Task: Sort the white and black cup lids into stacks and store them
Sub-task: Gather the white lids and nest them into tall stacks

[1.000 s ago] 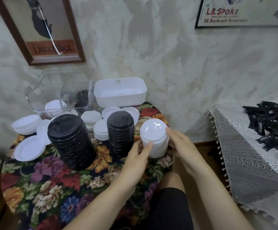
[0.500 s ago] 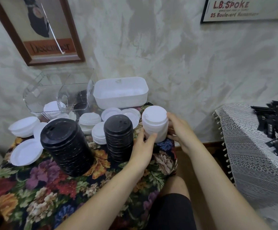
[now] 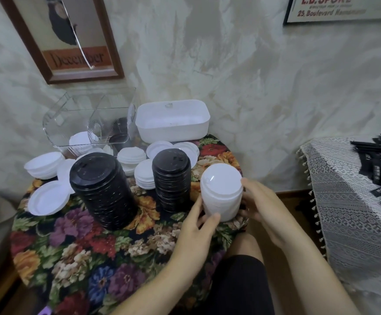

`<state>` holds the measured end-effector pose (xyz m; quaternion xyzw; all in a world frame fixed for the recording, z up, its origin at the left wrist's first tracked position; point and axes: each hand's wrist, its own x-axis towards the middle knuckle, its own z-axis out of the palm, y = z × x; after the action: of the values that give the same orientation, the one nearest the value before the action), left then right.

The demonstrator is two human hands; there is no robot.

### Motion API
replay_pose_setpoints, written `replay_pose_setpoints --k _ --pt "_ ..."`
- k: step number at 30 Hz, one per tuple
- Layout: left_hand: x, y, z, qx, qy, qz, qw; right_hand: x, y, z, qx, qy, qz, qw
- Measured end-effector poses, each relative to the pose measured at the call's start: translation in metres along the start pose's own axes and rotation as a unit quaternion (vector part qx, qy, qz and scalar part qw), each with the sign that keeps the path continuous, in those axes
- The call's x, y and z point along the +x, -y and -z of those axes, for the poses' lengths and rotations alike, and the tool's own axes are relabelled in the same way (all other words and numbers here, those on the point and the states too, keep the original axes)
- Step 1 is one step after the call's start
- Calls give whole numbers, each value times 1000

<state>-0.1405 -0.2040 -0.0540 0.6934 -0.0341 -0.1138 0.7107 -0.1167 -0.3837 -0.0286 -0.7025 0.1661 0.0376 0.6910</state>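
Grip: my left hand (image 3: 197, 227) and right hand (image 3: 261, 201) clasp the white lid stack (image 3: 221, 196).
Risk: I judge an uneven squeeze could spill it.

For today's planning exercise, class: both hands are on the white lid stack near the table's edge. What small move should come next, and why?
Probably lift the white lid stack straight up: the left hand and right hand grip its sides, and the white bin stands open at the back.

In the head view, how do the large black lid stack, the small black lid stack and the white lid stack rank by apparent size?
1. large black lid stack.
2-3. small black lid stack and white lid stack look alike; the white one is nearer, so unranked.
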Motion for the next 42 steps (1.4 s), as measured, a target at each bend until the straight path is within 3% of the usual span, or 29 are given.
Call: replay_pose_setpoints --k 5,10,18,22,28,36,40,42 --pt "-47 -10 31 -22 -2 35 999 -56 -22 -21 22 9 10 1000" --pt "-81 -15 86 -39 -62 87 994 -94 -30 -76 3 41 17 999" --pt "-119 -20 174 3 -166 75 983 -115 -27 -177 -14 109 31 993" --pt "-130 -18 223 -8 -234 40 971 -117 -23 -229 -25 177 36 983" --pt "-109 -10 281 -52 -296 35 953 -104 -15 -289 -31 214 60 975" --pt "-65 -12 309 -24 -286 43 957 -77 -6 -314 -91 230 69 966" --pt "-72 -5 303 -4 -332 37 942 -72 -9 -305 -102 245 62 962" --pt "-85 2 301 72 -353 14 933 -74 -11 -296 -121 254 78 956"
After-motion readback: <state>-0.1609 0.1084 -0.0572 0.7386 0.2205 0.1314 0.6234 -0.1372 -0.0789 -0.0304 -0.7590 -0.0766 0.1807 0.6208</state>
